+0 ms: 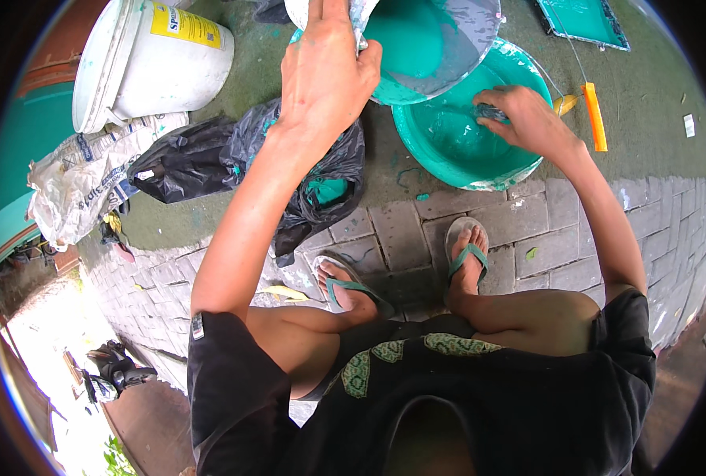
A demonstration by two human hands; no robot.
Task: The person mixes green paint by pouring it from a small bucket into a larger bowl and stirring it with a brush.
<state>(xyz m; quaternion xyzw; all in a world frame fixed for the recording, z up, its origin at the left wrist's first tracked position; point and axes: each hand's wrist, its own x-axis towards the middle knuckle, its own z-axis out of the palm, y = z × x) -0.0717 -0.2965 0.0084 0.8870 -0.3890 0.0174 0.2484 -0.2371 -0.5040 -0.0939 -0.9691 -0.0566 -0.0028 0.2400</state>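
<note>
Thick teal paint (404,40) lies inside a paint bucket (472,51) tipped toward me over a round teal basin (416,151). My left hand (325,75) is closed at the bucket's white, paint-smeared left side; its fingertips run out of view at the top edge. Over the basin's right side, my right hand (527,119) pinches a small dark grey wad (492,113) whose kind I cannot make out. Wet teal paint coats the inside of the basin, and pale paint streaks its rim.
Left of the bucket lie black plastic bags (186,159), a crumpled white sack (75,190) and a large white pail (163,59) on its side. A paint tray (587,20) and a roller's orange handle (595,117) are at right. Grey paving (519,230) lies under my sandalled feet.
</note>
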